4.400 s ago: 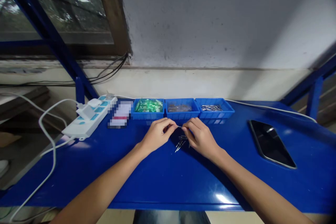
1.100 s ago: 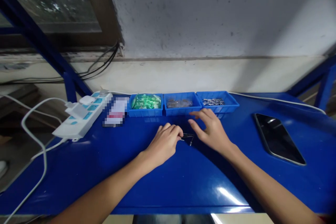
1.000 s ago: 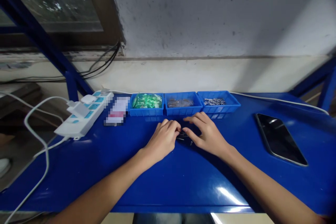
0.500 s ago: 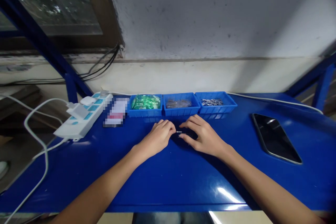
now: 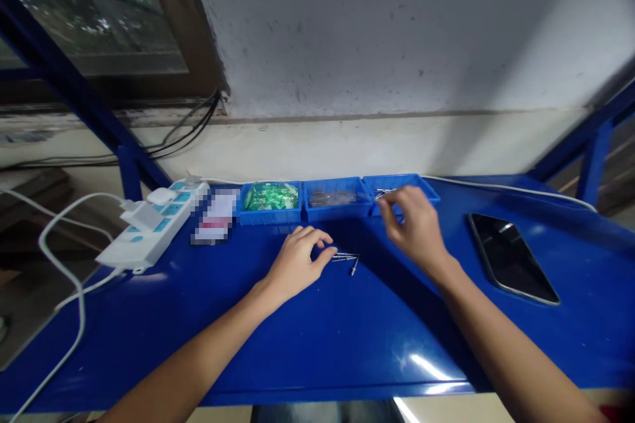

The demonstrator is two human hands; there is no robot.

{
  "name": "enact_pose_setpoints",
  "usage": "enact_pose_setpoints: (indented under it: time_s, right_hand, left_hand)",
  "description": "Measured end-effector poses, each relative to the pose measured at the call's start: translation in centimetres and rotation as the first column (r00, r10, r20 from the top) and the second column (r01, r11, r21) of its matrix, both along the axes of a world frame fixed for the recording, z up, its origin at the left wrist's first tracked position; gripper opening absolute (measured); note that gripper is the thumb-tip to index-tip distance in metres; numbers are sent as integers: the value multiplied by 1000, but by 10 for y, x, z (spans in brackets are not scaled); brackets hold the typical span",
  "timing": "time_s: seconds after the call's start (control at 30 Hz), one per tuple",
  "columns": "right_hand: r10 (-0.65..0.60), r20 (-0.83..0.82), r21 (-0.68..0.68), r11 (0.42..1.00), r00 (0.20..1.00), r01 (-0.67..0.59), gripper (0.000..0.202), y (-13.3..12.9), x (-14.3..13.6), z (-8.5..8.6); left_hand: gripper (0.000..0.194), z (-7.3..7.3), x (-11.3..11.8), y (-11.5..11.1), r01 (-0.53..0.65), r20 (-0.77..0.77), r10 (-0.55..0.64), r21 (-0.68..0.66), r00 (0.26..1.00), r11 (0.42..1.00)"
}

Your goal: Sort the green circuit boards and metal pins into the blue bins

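On the blue table, a few thin silver pins with thicker ends, like blind rivets (image 5: 346,256), lie in a small loose group. My left hand (image 5: 300,256) rests beside them, open, its thumb tip at their left end and a gap between thumb and index finger. Raised in front of the right blue bin (image 5: 429,193) is my right hand (image 5: 415,225). Its thumb and index finger curl together in a pinch; what lies between the tips is too small to make out. Similar silver pins (image 5: 381,192) show in that bin, partly hidden by my right fingers.
The middle bin (image 5: 337,211) holds brownish small parts, the left bin (image 5: 270,217) green packets. A phone (image 5: 510,258) lies at the right. At the left stand a white power strip (image 5: 133,244) with plugs and cables, and a blurred card (image 5: 215,215).
My right hand has moved up and right from the pins to the right bin. My left hand has let go of a pin, parting thumb and index finger.
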State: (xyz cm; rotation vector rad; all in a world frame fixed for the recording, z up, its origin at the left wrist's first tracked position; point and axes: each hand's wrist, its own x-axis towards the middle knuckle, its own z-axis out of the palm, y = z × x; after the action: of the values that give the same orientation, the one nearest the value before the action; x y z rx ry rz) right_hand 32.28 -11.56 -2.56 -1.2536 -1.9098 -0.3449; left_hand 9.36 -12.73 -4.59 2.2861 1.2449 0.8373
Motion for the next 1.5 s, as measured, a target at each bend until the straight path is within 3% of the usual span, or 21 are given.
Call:
enact_pose_setpoints:
  time_s: [0.07,0.13,0.27,0.37,0.53,0.67,0.9,1.07,1.23,1.37,1.5]
  right_hand:
    - [-191,-58,42,980,980,194,16,9,19,-3]
    - [-249,-58,-7,968,967,249,23,13,27,-8]
    - [-53,-51,-175,984,997,43,18,4,5,-17]
    - [152,-60,-267,950,986,-163,17,-8,-22,-17]
    - [342,12,-286,902,940,-324,10,-18,-39,-16]
    - [342,36,-274,907,939,-320,13,-17,-39,-18]
    - [333,-45,-287,899,942,-331,10,-15,-42,-25]
    - [278,-15,-261,926,960,-273,18,-17,-46,-26]
    - [201,-45,-245,948,979,-206,22,-16,-46,-25]
    - [279,-46,-261,923,959,-281,18,-19,-45,-21]
    - [370,68,-235,908,927,-346,16,-23,-44,-13]
  left_hand:
    - [12,-4,1,0,11,-98,-9,20,995,1000]
    - [11,-7,3,-1,16,-162,-15,7,987,1000]
    - [8,-9,5,-2,23,-217,-25,-8,976,1000]
    - [12,-3,3,0,18,-169,-18,-4,986,1000]
    - [23,4,-3,7,2,-65,0,34,998,999]
    - [29,5,-3,6,20,-28,-19,20,999,1000]
    - [12,3,-2,2,16,96,-15,-6,995,1000]
    - [19,3,-1,2,-24,100,35,-108,994,994]
    - [11,7,3,-5,56,127,-46,-77,991,995]
    - [19,6,3,-6,30,94,-29,-13,995,999]
    - [30,7,2,-4,24,131,-19,-34,991,999]
